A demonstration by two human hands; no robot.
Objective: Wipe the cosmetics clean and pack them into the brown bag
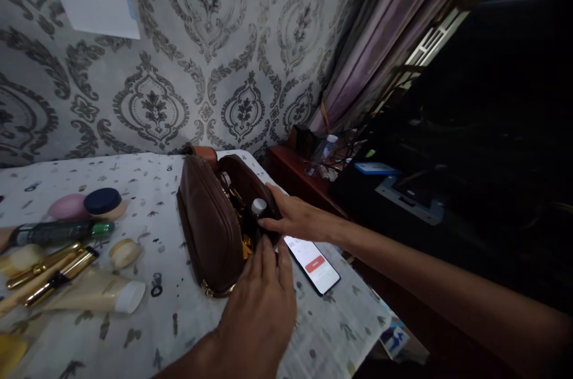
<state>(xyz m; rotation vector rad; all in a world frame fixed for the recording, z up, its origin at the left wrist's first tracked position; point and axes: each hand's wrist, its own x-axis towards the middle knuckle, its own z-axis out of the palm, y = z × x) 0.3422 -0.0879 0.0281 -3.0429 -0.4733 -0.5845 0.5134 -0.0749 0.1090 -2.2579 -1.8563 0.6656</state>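
A brown zippered cosmetic bag [208, 224] stands unzipped on the patterned cloth. Inside it show a bottle with a silvery white cap [258, 207] and some yellow and dark items, too shaded to name. My right hand [290, 216] grips the bag's right wall, thumb over the inner side and fingers along the outside. My left hand [264, 298] lies at the near end of the opening, fingers stretched out and close together, their tips at the bag's edge and partly hidden. A lit phone [316, 268] lies beside the bag, under my right wrist.
On the left of the cloth lie a cream tube [96, 292], a dark green-capped bottle [62, 231], a navy-lidded jar [104, 203], a pink round case [68, 207] and gold-coloured tubes [62, 271]. A wallpapered wall rises behind. A reddish ledge [290, 167] adjoins the table's right edge.
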